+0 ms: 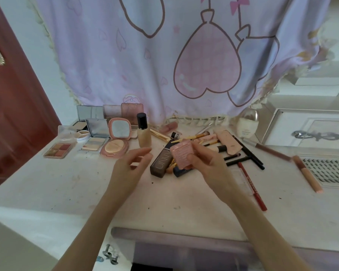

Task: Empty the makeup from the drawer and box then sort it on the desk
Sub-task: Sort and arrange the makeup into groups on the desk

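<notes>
Right hand grip closed round a small pink box, held just above the cluttered middle of the white desk, left hand grip released, fingers loosely curled, empty, near foundation bottle, open palettes ranged at desk's left rear

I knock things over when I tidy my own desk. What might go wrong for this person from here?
The tall beige foundation bottle with black cap stands just beyond the open left hand; a reach could tip it. The small pink box in the right hand hangs over the brush pile and might drop.
</notes>
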A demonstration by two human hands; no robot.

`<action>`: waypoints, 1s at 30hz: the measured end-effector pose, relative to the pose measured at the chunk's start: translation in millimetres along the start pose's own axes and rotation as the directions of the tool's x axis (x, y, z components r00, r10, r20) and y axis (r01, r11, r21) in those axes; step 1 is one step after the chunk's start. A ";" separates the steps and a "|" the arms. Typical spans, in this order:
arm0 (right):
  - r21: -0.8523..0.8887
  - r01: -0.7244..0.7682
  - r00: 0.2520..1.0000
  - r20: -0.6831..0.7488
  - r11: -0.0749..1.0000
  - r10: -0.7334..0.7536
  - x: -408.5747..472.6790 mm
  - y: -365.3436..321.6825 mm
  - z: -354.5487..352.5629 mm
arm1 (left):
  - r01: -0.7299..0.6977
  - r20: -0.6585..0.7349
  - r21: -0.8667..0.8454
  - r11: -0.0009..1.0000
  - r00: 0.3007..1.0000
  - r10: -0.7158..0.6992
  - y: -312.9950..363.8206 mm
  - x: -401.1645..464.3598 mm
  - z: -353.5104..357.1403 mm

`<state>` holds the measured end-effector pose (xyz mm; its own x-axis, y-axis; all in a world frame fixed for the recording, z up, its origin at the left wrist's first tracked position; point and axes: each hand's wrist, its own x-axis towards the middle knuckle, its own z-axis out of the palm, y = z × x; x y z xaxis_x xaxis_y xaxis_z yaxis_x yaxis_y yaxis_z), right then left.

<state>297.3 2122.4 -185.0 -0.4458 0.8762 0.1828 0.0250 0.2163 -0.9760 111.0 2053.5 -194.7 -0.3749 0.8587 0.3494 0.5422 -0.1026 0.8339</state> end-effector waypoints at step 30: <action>0.138 -0.010 0.994 0.114 0.990 -0.006 -33.0 -5.2 37.4 | -0.054 0.178 0.025 0.998 0.983 0.049 46.0 -39.9 -23.5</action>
<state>278.4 2076.2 -190.3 -0.5448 0.8204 0.1739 -0.0940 0.1463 -0.9848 133.2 2002.7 -160.2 -0.2083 0.9282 0.3084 0.5805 -0.1365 0.8027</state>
